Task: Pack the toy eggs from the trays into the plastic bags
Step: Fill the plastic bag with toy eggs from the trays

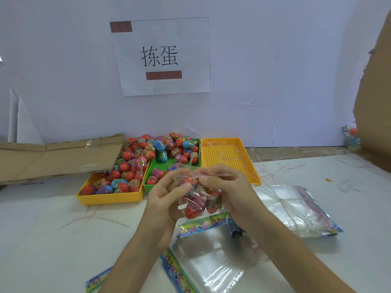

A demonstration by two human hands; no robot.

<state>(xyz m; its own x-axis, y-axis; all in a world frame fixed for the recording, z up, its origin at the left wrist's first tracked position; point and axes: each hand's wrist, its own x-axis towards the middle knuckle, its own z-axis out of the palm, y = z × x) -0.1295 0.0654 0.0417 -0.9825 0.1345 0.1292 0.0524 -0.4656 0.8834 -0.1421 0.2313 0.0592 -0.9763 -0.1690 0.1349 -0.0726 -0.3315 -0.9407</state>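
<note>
I hold a clear plastic bag [201,199] above the table's middle, with several red toy eggs inside it. My left hand [167,199] grips the bag's left side, thumb on an egg near the top. My right hand [228,191] pinches the bag's top edge from the right. Behind them, a yellow tray [110,199] and a green tray [148,176] hold many loose toy eggs [148,153]. A second yellow tray [249,157] on the right holds only thin plastic strips.
Empty clear bags with colourful headers [207,256] lie under my forearms. A bundled stack of bags [300,210] sits to the right. Flattened cardboard [53,157] leans at the back left, more cardboard [374,92] stands at the right edge. A paper sign [163,56] hangs on the wall.
</note>
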